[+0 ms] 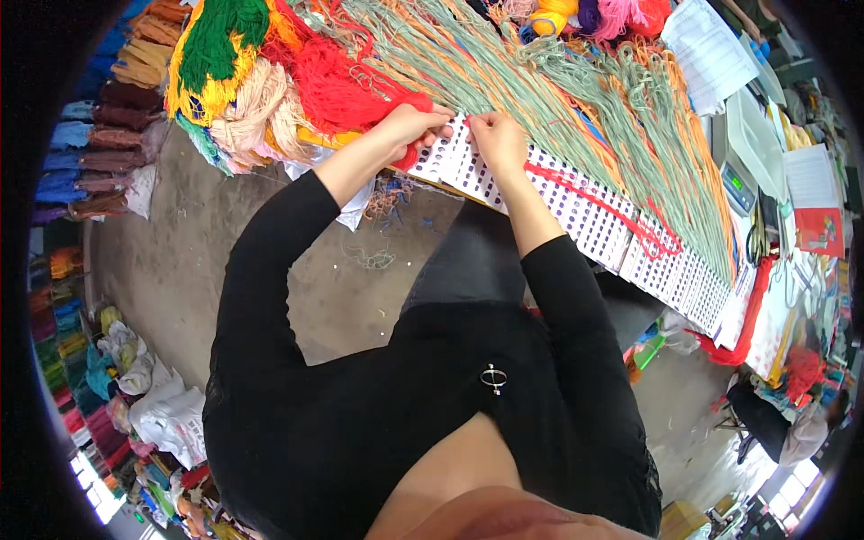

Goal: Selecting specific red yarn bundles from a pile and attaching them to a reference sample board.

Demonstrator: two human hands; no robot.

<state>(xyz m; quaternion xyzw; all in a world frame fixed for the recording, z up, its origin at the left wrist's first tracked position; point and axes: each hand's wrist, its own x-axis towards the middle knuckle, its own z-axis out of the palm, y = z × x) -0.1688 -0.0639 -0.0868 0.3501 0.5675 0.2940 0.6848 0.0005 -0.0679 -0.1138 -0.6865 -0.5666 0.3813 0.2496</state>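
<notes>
Over the left end of the dotted white cards point(576, 216), our left hand point(419, 128) curls beside the red yarn point(346, 90); whether it grips any, we cannot tell. Just right of it, our right hand point(499, 142) pinches red thread point(467, 124), while a red strand point(619, 216) trails rightward across the cards. Green threads point(549, 126) lie on the far side.

Red loose yarn hank point(346, 90): fibre, matt, fluffy.
Long grey-green & orange thread strands point(576, 117): soft fibre, slt sheen.
White flat strips w/ dark dots point(585, 225): paper/card, smooth, matt.
Black long-sleeved top point(387, 396): cloth, matt.
Round silver-col. brooch point(494, 385): metal-look, glossy.
Grey flat floor point(180, 261): concrete-look, matt, sl. rough.
</notes>
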